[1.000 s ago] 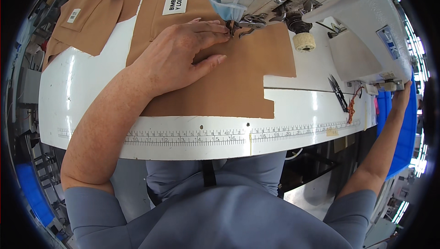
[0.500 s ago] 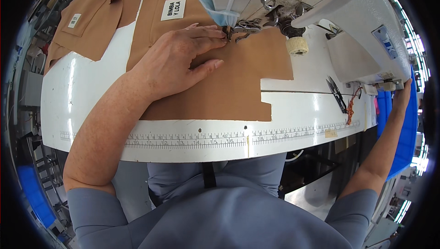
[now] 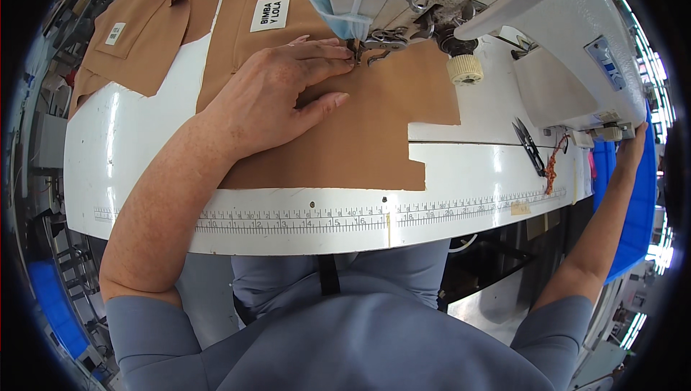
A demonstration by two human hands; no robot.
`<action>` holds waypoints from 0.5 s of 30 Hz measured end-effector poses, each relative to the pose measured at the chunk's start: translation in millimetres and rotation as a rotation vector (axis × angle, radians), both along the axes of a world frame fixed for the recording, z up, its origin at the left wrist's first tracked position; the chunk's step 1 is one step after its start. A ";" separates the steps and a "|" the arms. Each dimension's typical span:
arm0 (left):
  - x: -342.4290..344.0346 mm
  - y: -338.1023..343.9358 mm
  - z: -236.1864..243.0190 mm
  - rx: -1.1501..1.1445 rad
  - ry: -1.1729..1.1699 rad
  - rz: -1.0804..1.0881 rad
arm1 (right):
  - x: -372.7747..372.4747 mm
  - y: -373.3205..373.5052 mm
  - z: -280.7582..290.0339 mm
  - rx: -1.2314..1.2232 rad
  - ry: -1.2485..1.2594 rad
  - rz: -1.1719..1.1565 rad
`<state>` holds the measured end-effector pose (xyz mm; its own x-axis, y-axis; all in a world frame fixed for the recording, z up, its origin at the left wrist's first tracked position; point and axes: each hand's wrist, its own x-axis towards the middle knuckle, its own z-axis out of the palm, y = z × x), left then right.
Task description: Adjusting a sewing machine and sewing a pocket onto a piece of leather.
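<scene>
My left hand [image 3: 277, 96] lies palm down on a brown fabric panel [image 3: 345, 153], fingers stretched out and thumb apart. Its fingertips come right up to the presser foot [image 3: 358, 51] of a white sewing machine [image 3: 576, 67]. A white printed label [image 3: 270, 14] is on the same panel, beyond the hand, next to a stitched outline. At the far right, my right hand [image 3: 633, 143] reaches up to the end of the machine. Its fingers are mostly hidden behind the machine, so what they touch does not show.
Black thread snips [image 3: 529, 148] and a tangle of orange thread [image 3: 551, 169] lie near the machine's right end. Another brown piece with a label [image 3: 140, 28] rests at the far left. A printed ruler [image 3: 309, 224] runs along the table's front edge. Blue bins [image 3: 633, 211] stand at the right.
</scene>
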<state>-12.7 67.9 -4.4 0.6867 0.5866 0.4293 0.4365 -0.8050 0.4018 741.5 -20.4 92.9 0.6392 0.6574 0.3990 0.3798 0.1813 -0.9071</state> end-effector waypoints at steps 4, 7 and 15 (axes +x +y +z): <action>-0.3 -0.2 -0.6 0.022 0.015 0.010 | -17.6 4.1 -5.6 0.026 -0.039 -0.020; 0.3 0.6 -2.0 0.015 0.006 0.005 | -13.1 2.9 -6.7 0.058 0.013 -0.030; -2.4 0.9 -0.9 -0.013 0.002 0.005 | -12.9 4.4 -20.8 0.134 -0.052 -0.019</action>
